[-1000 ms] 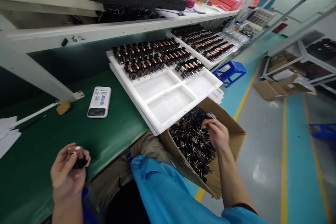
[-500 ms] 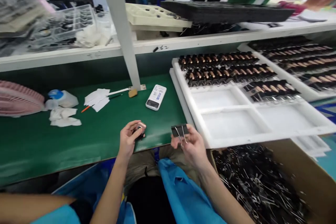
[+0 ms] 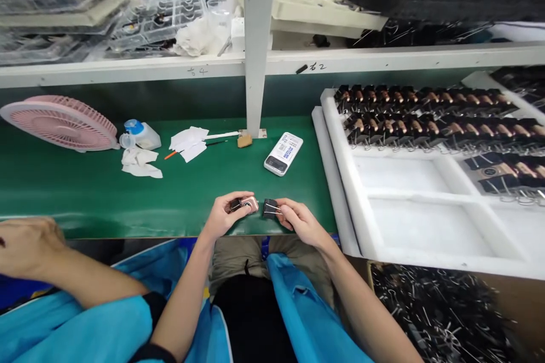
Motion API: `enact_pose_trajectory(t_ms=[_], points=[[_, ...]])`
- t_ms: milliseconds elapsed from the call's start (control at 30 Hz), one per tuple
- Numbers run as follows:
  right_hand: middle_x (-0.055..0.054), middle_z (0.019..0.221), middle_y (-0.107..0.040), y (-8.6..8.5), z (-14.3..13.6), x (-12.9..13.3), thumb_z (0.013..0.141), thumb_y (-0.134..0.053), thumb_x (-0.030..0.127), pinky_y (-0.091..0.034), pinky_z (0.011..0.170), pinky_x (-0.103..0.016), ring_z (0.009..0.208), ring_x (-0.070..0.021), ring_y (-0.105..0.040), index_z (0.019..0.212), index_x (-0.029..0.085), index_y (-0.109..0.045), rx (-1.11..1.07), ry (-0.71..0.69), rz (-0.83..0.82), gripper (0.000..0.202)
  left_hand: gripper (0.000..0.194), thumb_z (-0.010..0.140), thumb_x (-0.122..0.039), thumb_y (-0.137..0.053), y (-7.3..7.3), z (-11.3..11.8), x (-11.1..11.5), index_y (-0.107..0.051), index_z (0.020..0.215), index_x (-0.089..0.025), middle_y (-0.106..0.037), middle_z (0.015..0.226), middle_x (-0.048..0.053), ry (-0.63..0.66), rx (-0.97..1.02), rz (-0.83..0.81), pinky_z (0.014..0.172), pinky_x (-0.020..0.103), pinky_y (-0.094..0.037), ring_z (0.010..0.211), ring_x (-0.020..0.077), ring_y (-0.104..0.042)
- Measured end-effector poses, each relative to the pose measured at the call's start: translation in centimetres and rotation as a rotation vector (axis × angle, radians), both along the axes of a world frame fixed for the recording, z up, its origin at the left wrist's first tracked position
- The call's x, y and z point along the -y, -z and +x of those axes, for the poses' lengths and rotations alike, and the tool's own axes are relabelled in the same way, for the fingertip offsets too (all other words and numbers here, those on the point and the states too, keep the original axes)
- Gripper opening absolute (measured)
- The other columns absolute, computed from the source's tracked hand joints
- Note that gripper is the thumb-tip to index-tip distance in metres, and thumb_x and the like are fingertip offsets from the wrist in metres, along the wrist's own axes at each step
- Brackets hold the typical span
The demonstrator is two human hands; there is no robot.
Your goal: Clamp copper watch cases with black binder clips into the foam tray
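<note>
My left hand (image 3: 223,216) holds a small copper-coloured part (image 3: 251,203) with a round dark ring on its face; a black clip (image 3: 235,205) sits at the part's left end, between my fingers. Just right of it, my right hand (image 3: 300,221) pinches the wire handles of a black binder clip (image 3: 269,208). The clip's black body points left at the part, and a narrow gap shows between them. Both hands are over the front edge of the green table (image 3: 191,195).
White tray (image 3: 366,221) with rows of clipped copper parts at the right; box of loose clips (image 3: 447,312) below it. Phone-like device (image 3: 284,153), sponge (image 3: 244,140), papers (image 3: 189,143), bottle (image 3: 147,136) and pink fan (image 3: 63,123) lie behind. Another person's hand (image 3: 29,244) is at the left.
The view has turned right-to-left across the scene, so things sit further right. My hands have come closer together, and the right clip has turned to point left at the copper part.
</note>
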State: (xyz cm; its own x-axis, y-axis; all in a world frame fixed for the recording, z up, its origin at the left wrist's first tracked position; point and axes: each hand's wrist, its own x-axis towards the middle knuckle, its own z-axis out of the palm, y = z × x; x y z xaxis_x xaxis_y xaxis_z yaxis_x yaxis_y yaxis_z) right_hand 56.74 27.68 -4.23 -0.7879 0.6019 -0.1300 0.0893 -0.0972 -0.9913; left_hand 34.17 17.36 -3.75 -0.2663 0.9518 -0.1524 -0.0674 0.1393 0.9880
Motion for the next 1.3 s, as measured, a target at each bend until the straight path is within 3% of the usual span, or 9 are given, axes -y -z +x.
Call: enact_pose_trajectory(t_ms=[333,533,700,800,900,1033,1133,1200,1300], points=[[0.002,0.065,-0.046,-0.8,0.2,-0.8,0.107,-0.043,0.056,-0.028,0.051,-0.024,0.057,-0.0121,-0.037,0.113,0.012,-0.073,0.067,-0.188,0.204,0.053,0.035,0.083,-0.041,-0.080,-0.8,-0.3,0.1,-0.082,0.109,-0.018,-0.076,0.096,0.011,0.238,-0.220,-0.017,0.068,0.027,-0.051,0.082,0.0204,-0.068],[0.001,0.065,-0.051,-1.8,0.0,-0.7,0.107,-0.042,0.054,-0.030,0.053,-0.024,0.058,-0.0129,-0.039,0.110,0.013,-0.074,0.085,-0.187,0.296,0.052,0.036,0.085,-0.040,-0.077,-0.6,0.0,0.2,-0.082,0.113,-0.019,-0.071,0.088,0.009,0.236,-0.250,0.000,0.062,0.025,-0.043,0.074,0.0168,-0.062],[0.000,0.066,-0.054,-1.2,-0.6,-0.7,0.105,-0.047,0.054,-0.030,0.052,-0.023,0.057,-0.0123,-0.042,0.110,0.012,-0.075,0.078,-0.161,0.238,0.051,0.036,0.084,-0.040,-0.078,-0.6,-0.1,0.2,-0.082,0.112,-0.019,-0.071,0.087,0.008,0.246,-0.259,-0.031,0.062,0.024,-0.045,0.074,0.0166,-0.062],[0.001,0.062,-0.054,-2.0,-0.5,0.2,0.103,-0.050,0.053,-0.035,0.051,-0.023,0.054,-0.0124,-0.046,0.104,0.012,-0.075,0.091,-0.097,0.137,0.048,0.040,0.081,-0.037,-0.081,-0.8,-0.4,0.3,-0.079,0.117,-0.020,-0.074,0.099,0.010,0.199,-0.186,-0.022,0.075,0.028,-0.053,0.086,0.0209,-0.069],[-0.002,0.070,-0.064,-4.7,1.1,2.0,0.102,-0.054,0.047,-0.043,0.055,-0.025,0.059,-0.0147,-0.056,0.107,0.014,-0.075,0.085,0.046,0.200,0.039,0.033,0.077,-0.034,-0.084,-0.4,-0.9,0.6,-0.080,0.106,-0.019,-0.075,0.107,0.012,-0.012,-0.064,0.120,0.084,0.032,-0.056,0.096,0.0246,-0.070],[-0.006,0.080,-0.073,-8.7,5.6,3.9,0.100,-0.057,0.039,-0.053,0.065,-0.032,0.069,-0.0200,-0.067,0.117,0.019,-0.074,0.053,0.407,0.419,0.032,0.012,0.076,-0.028,-0.084,1.2,-1.8,0.1,-0.077,0.077,-0.019,-0.072,0.077,0.006,-0.253,0.018,0.328,0.071,0.030,-0.054,0.075,0.0200,-0.065],[-0.003,0.070,-0.072,-10.7,10.9,2.8,0.100,-0.058,0.036,-0.058,0.064,-0.034,0.063,-0.0194,-0.068,0.113,0.018,-0.076,0.067,0.836,0.467,0.029,0.014,0.077,-0.031,-0.084,2.0,-2.0,-0.1,-0.077,0.078,-0.019,-0.071,0.075,0.005,-0.254,0.011,0.266,0.068,0.029,-0.052,0.071,0.0195,-0.063],[-0.005,0.075,-0.074,-11.2,15.1,0.4,0.097,-0.062,0.038,-0.060,0.065,-0.035,0.065,-0.0197,-0.070,0.116,0.014,-0.075,0.110,1.121,0.509,0.033,0.018,0.078,-0.037,-0.083,2.2,-2.1,-0.1,-0.077,0.079,-0.019,-0.071,0.078,0.006,-0.196,-0.062,0.181,0.069,0.029,-0.053,0.073,0.0202,-0.064],[-0.011,0.090,-0.076,-10.8,21.1,-4.7,0.091,-0.068,0.046,-0.059,0.063,-0.035,0.071,-0.0212,-0.072,0.124,0.007,-0.071,0.207,1.344,0.568,0.051,0.030,0.082,-0.048,-0.076,2.2,-2.3,0.0,-0.075,0.072,-0.019,-0.070,0.078,0.007,-0.051,-0.209,0.101,0.071,0.029,-0.053,0.076,0.0224,-0.065]])
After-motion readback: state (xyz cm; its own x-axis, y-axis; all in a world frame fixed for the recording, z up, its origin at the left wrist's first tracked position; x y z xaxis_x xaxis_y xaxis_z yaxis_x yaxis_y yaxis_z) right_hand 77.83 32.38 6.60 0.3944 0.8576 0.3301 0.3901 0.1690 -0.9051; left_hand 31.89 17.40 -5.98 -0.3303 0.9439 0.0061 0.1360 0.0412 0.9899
